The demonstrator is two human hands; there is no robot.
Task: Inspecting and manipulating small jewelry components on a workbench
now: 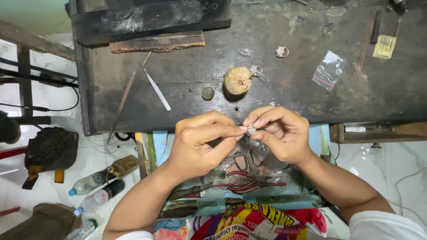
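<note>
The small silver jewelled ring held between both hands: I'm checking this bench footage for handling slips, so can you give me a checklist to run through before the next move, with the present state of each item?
1. Small silver jewelled ring pinched by both hands: ok, left hand and right hand fingertips meet on it.
2. Ring held over the open drawer of red-handled pliers, not the floor: ok.
3. Two other rings lie apart on the dark wooden bench: ok.
4. Steel tweezers within reach: ok.
5. Firmness of grip: cannot tell.
</note>
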